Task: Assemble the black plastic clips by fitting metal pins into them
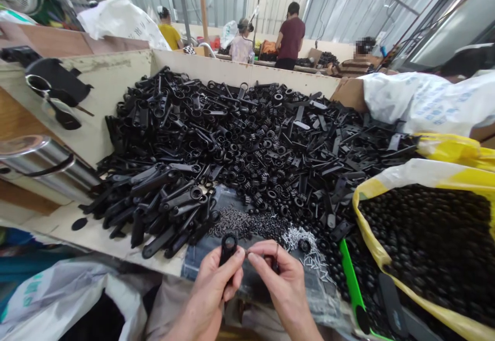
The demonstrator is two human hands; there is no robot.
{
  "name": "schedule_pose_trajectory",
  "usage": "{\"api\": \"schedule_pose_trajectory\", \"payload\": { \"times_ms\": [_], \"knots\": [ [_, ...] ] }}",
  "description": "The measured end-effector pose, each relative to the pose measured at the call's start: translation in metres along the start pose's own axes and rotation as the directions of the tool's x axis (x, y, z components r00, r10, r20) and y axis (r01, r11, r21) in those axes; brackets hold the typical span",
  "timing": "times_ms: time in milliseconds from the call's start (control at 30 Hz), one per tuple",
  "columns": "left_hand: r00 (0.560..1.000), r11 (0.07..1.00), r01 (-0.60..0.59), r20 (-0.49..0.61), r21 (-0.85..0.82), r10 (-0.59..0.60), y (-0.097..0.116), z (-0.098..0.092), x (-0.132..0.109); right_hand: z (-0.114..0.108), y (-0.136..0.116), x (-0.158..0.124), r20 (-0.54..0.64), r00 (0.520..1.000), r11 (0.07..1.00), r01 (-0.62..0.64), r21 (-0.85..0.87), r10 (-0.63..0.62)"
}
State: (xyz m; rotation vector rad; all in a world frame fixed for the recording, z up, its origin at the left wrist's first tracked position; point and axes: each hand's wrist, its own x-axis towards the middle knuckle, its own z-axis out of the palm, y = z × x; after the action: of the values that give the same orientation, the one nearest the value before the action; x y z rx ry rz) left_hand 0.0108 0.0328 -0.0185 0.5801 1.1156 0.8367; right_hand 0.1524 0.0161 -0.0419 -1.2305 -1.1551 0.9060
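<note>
My left hand is closed around a black plastic part with a ring-shaped end, which points up above the thumb. My right hand pinches with thumb and forefinger close to the left thumb tip; whatever lies in that pinch is too small to name. A dark piece shows partly between the right hand's curled fingers. Just beyond the hands, small grey pieces, small black pieces and silver pins or screws lie in loose piles on a dark mat.
A large heap of black plastic parts fills the walled bench. Finished-looking black handles lie at left. To the right stands a yellow-edged bag of black round pieces beside a green strip. A steel container leans left. Several people work behind.
</note>
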Motion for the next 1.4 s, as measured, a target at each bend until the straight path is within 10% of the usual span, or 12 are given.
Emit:
{"api": "schedule_pose_trajectory", "payload": {
  "times_ms": [700, 1033, 1400],
  "knots": [
    [0.991, 0.999, 0.032, 0.131, 0.044, -0.037, -0.001, -0.005, -0.002, -0.012, 0.005, -0.008, 0.121, 0.987, 0.994, 0.103, 0.026, -0.105],
    [0.945, 0.908, 0.325, 0.057, -0.263, -0.322, -0.010, 0.007, -0.003, -0.024, 0.007, -0.015, 0.089, 0.985, 0.981, 0.156, -0.116, -0.146],
    [0.930, 0.925, 0.354, 0.157, -0.137, -0.332, -0.012, 0.007, -0.010, -0.035, 0.001, -0.019, 0.098, 0.978, 0.949, 0.202, -0.242, -0.183]
  ]
}}
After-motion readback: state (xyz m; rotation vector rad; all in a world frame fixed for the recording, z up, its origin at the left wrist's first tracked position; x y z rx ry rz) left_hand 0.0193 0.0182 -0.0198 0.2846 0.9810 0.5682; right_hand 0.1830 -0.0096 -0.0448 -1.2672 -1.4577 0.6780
